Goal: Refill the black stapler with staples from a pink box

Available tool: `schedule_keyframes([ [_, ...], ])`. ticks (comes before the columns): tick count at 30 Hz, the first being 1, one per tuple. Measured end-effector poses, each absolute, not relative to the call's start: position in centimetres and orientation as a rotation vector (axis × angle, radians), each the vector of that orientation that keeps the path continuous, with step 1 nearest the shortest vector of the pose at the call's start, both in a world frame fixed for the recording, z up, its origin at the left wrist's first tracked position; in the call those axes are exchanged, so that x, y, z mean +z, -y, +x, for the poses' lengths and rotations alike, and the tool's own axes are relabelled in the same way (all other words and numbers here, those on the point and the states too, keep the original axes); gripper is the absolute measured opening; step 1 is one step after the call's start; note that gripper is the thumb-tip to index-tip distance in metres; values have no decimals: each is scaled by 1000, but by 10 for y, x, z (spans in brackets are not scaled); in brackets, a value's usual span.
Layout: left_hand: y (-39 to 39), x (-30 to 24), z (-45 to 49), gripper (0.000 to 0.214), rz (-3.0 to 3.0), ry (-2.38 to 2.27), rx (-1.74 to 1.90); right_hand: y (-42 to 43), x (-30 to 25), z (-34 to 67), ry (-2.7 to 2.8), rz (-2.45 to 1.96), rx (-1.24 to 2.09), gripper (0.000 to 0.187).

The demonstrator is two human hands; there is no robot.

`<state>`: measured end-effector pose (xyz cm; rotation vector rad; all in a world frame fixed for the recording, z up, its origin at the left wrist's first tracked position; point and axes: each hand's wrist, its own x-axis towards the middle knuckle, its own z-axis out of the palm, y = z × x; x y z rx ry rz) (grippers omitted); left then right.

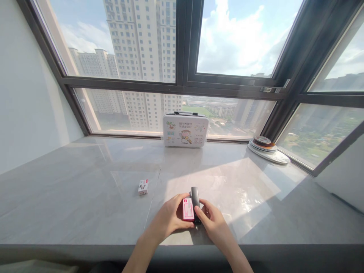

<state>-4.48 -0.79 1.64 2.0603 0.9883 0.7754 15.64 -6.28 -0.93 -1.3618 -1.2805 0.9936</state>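
My left hand (170, 217) is closed around a small pink and white box (188, 209), held upright between thumb and fingers. My right hand (213, 221) grips a dark grey stapler (195, 196) that lies on the grey stone sill (85, 197), its front end pointing away from me. The box and the stapler touch side by side between the two hands. Part of the stapler's near end is hidden under my right fingers.
A second small white and red box (143, 187) lies on the sill to the left. A white illustrated case with a handle (185, 131) stands against the window. Stacked plates (267, 149) sit at the back right corner.
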Motion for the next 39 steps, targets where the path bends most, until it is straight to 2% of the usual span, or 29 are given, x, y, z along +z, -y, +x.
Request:
schedule_keyframes([
  [2,9,16,-49,103,2053,-967,789,64,-9,158,1173,-1369,1083,66],
  [3,8,18,-54,100,2054,-962,819,66,-10,159,1115,-1376,1126,69],
  [4,6,21,-62,87,2058,-978,870,68,-10,160,1073,-1385,1151,71],
  [6,-4,29,-85,47,2056,-1144,1026,74,-10,163,1071,-1409,1121,73],
  [7,-12,33,-100,38,2033,-1319,1100,78,-11,163,1111,-1426,1086,74],
  [9,-32,41,-133,41,1908,-1818,1131,83,-10,164,1208,-1474,1016,79],
  [11,-53,46,-162,50,1759,-2049,837,86,-8,163,1288,-1524,970,85],
  [16,-79,42,-159,55,1861,-1793,574,77,1,160,1477,-1567,909,94],
  [20,-70,34,-104,58,1952,-1554,512,65,10,158,1638,-1559,893,66],
  [22,-62,32,-79,59,1970,-1455,495,60,15,156,1694,-1556,898,57],
  [29,-49,34,-48,75,1908,-1197,340,55,27,155,1778,-1572,938,63],
  [35,-56,29,-46,89,1832,-1121,190,54,32,158,1795,-1535,985,55],
  [39,-55,27,-47,91,1831,-1114,175,50,26,161,1822,-1521,984,50],
])
